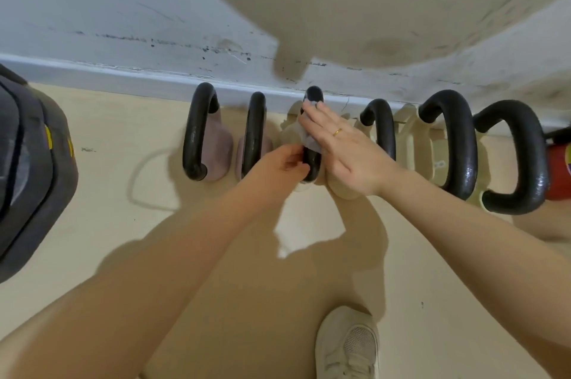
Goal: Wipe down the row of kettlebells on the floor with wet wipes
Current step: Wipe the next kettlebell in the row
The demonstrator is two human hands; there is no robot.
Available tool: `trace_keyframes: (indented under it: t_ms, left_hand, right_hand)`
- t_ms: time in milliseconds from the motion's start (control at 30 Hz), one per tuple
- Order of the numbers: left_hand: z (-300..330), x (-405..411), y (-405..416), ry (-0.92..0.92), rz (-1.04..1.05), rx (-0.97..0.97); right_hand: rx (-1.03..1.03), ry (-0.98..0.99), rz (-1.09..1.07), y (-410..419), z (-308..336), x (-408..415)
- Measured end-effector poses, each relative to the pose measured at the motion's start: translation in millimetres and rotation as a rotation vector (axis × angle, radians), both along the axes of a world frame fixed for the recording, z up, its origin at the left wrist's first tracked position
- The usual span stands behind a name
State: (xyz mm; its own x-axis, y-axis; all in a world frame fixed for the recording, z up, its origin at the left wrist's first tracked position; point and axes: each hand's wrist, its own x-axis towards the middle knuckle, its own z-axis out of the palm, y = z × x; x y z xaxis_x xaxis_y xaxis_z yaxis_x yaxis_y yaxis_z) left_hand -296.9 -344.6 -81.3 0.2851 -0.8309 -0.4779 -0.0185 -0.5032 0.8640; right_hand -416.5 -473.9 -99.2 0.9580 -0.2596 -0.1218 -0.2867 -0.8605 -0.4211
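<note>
I look down on a row of kettlebells standing on the cream floor [123, 224] along the white skirting board [92, 72]. Counting from the left, there are two pinkish kettlebells [221, 143], then the cream kettlebell [290, 136] I am working on, then three more cream ones with black handles to the right.

My left hand [282, 163] is curled around the near end of the middle kettlebell's black handle [312, 162], fingers closed on it and thumb on the near side. My right hand [343, 153] lies over the top of the same handle, palm down, fingers together and stretched toward the wall. It presses a wet wipe [310, 142] flat against the handle; the pale, crumpled wipe shows at the fingertips and again under the palm's edge. The far tip of the handle pokes out beyond my fingers, near the skirting board. A gold ring [337, 132] sits on one finger of the right hand.

At the far left edge stands a dark grey machine housing [34, 162] with small yellow marks. A red object [560, 168] shows at the right edge behind the last kettlebell. My pale mesh shoe [347, 344] is planted on the floor below the hands.
</note>
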Motion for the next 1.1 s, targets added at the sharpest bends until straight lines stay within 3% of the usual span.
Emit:
trace_keyframes:
  t_ms: [133,267,333,400,567,667,767,933,1033,1100]
  left_hand:
    - [-2,2,-12,-0.019,-0.005,0.007]
    - [-11,6,-14,-0.108,-0.052,0.014]
    - [-15,6,-15,-0.102,-0.053,0.031]
    - [-15,8,-18,-0.093,-0.045,0.038]
    - [-12,14,-20,-0.042,-0.07,0.059]
    - [-14,14,-19,-0.067,-0.063,0.049]
    - [-14,12,-20,-0.078,-0.075,0.047]
    - [-17,12,-25,-0.212,-0.122,0.032]
    - [-15,7,-23,-0.262,-0.09,0.021]
    - [-13,3,-21,-0.252,-0.052,0.028]
  right_hand:
    - [0.086,-0.003,-0.165,-13,2,25]
    - [-0.071,-0.072,-0.001,-4,-6,26]
    - [-0.061,-0.069,-0.038,-9,-8,30]
    - [0.084,-0.07,-0.191,-19,-8,48]
    - [0.78,-0.152,-0.79,-6,11,78]
    - [0.866,-0.266,-0.852,12,11,73]
    - [0.913,-0.231,-0.888,1,9,74]
    - [1.318,-0.188,-1.068,-20,7,77]
    - [1.326,-0.265,-1.093,-13,7,68]
    - [1.242,-0.295,-0.994,2,7,59]
